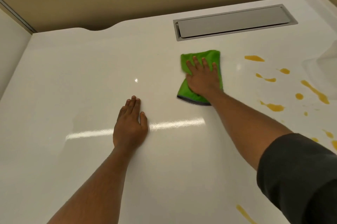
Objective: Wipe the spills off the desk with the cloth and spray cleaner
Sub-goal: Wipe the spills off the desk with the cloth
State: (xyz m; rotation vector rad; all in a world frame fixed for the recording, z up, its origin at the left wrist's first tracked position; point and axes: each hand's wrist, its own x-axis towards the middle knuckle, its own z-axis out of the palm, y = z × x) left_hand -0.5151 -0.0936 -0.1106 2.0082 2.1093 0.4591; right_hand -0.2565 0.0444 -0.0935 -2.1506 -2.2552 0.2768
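— While we lean on the desk with our left hand, fingers straight and flat and holding nothing, where do the spills sit from us?

— Off to our right. Nearest is a streak by the desk's front edge; farther out lies the main scatter of orange spills, drops and short smears running away from us along the right side.

— And the cloth?

— Farther still than the left hand. Our right hand lies on the green cloth, palm down, fingers spread and straight, pressing it to the desk rather than gripping it. The folded cloth's long axis runs roughly away from us, and our fingers point toward the grey hatch at the back.

— So which way do we wipe?

— Rightward, we judge. The spills start near the cloth's right edge, not touching it, and the right hand is much the nearer one. The band of spills runs near-to-far, about parallel to the cloth's long side, so a sideways sweep should meet it broadside.

— The spray cleaner?

— We can't see it.
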